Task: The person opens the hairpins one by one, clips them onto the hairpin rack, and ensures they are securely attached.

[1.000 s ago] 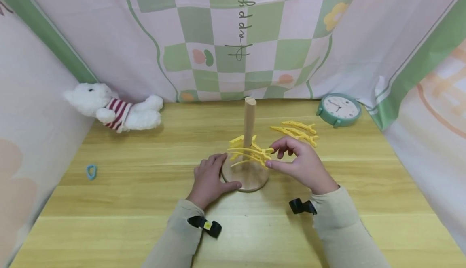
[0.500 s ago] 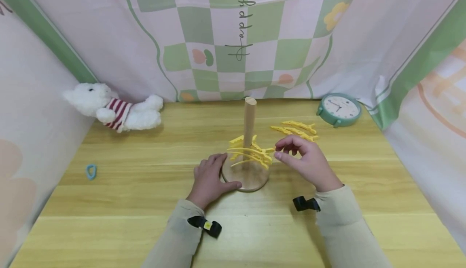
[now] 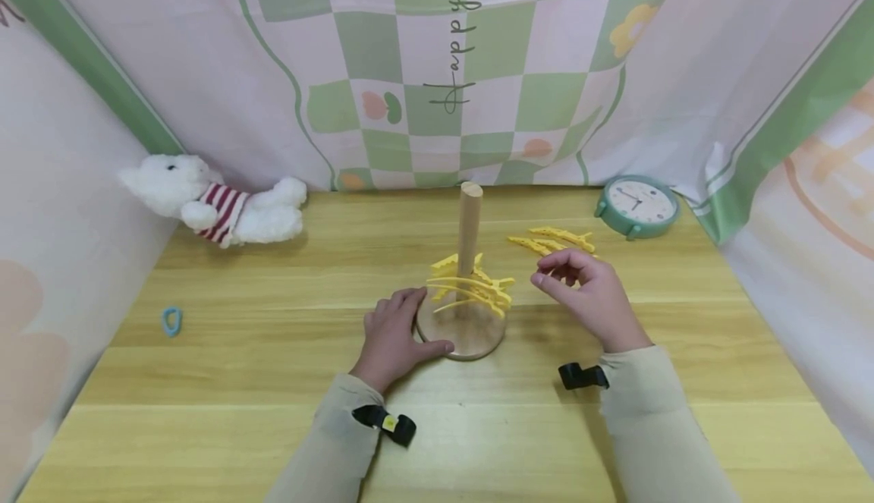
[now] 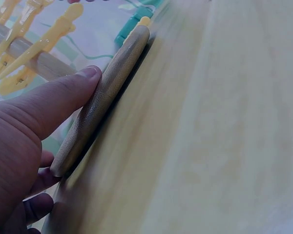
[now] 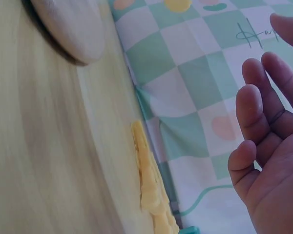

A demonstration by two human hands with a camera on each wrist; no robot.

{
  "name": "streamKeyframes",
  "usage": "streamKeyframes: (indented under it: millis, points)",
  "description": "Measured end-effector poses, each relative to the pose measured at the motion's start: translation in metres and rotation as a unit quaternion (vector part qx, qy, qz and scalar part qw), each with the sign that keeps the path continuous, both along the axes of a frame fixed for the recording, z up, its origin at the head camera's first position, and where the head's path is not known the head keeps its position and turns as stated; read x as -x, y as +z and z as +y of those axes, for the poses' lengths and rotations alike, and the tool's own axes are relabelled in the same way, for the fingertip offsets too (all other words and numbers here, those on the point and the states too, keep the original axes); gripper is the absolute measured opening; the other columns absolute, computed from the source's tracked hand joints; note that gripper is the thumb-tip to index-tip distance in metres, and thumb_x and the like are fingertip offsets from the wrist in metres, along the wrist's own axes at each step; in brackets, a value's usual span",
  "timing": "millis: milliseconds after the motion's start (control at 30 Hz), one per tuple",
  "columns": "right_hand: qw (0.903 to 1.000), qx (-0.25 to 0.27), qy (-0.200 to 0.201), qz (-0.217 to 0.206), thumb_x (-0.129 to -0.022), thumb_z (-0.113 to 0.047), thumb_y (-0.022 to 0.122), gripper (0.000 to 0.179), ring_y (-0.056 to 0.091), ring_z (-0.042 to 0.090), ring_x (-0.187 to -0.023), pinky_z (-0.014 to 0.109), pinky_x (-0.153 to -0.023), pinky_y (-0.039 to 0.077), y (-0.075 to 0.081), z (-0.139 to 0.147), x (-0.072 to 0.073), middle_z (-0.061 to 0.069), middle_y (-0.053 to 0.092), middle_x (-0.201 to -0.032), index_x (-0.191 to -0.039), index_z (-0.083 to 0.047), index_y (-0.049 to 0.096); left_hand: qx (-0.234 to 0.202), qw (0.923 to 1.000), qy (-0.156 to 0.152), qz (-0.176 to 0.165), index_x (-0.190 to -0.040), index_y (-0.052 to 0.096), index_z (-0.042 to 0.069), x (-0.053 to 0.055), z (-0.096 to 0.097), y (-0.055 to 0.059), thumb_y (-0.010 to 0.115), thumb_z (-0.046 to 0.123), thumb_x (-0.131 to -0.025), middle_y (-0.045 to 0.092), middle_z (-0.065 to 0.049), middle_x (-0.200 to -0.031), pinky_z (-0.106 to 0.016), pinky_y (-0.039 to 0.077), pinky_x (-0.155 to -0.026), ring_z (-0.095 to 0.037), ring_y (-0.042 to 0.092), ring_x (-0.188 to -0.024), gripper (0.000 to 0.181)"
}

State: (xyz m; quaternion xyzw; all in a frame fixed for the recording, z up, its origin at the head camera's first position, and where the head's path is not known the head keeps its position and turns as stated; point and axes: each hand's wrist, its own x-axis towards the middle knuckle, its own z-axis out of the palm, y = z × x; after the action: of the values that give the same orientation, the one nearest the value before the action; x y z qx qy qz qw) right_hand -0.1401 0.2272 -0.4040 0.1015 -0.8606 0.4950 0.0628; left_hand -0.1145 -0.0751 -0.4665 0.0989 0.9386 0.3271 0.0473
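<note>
A round wooden base [image 3: 471, 342] with an upright wooden post [image 3: 468, 218] stands mid-table. Several yellow hair clips [image 3: 488, 292] are clamped around the lower post, their handles toward the right. My left hand [image 3: 392, 336] holds the base's left edge; in the left wrist view its thumb [image 4: 73, 90] lies on the base rim [image 4: 105, 95], with fingers at the edge. My right hand [image 3: 594, 298] hovers right of the post, holding nothing; its fingers [image 5: 249, 105] are loosely bent in the right wrist view. Behind it lie more yellow clips [image 3: 563, 236], partly hidden by the hand.
A green alarm clock [image 3: 636, 205] sits at the back right. At the back left lies a white plush toy [image 3: 266, 215] in a striped top. A small blue ring-shaped piece [image 3: 171, 322] is on the left of the table. Patterned cloth [image 3: 423, 55] hangs behind the table.
My right hand has let go of the nearest clip's handle and drawn away to the right. That clip stays on the post. My left hand has kept its place on the base.
</note>
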Motion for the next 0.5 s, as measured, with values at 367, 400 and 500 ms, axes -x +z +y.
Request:
streamKeyframes:
  millis: [367, 400, 500]
  points:
    - [0.9966, 0.021, -0.076, 0.025, -0.089, -0.021, 0.078, 0.029, 0.057, 0.011, -0.087, 0.022, -0.078, 0.041, -0.016, 0.005, 0.008, 0.010, 0.067, -0.105, -0.109, -0.002, 0.069, 0.003, 1.0000, -0.002, -0.002, -0.153, 0.042, 0.015, 0.000, 0.000, 0.000, 0.083, 0.060, -0.073, 0.044, -0.006, -0.152, -0.052, 0.025, -0.103, -0.028, 0.043, -0.125, 0.101]
    - [0.9958, 0.023, -0.084, 0.026, -0.089, -0.021, 0.078, 0.030, 0.057, 0.012, -0.088, 0.022, -0.079, 0.041, -0.017, 0.006, 0.009, 0.011, 0.066, -0.106, -0.110, -0.001, 0.068, 0.004, 1.0000, -0.002, -0.002, -0.153, 0.042, 0.015, 0.000, 0.000, 0.000, 0.083, 0.060, -0.073, 0.044, -0.006, -0.152, -0.052, 0.025, -0.103, -0.028, 0.043, -0.125, 0.101]
    - [0.9927, 0.024, -0.116, 0.023, -0.089, -0.024, 0.078, 0.034, 0.057, 0.014, -0.091, 0.024, -0.081, 0.038, -0.022, 0.009, 0.012, 0.010, 0.065, -0.107, -0.112, -0.002, 0.068, 0.004, 1.0000, -0.003, -0.001, -0.153, 0.042, 0.015, 0.000, 0.000, 0.000, 0.083, 0.061, -0.072, 0.044, -0.006, -0.152, -0.052, 0.025, -0.102, -0.028, 0.043, -0.124, 0.101]
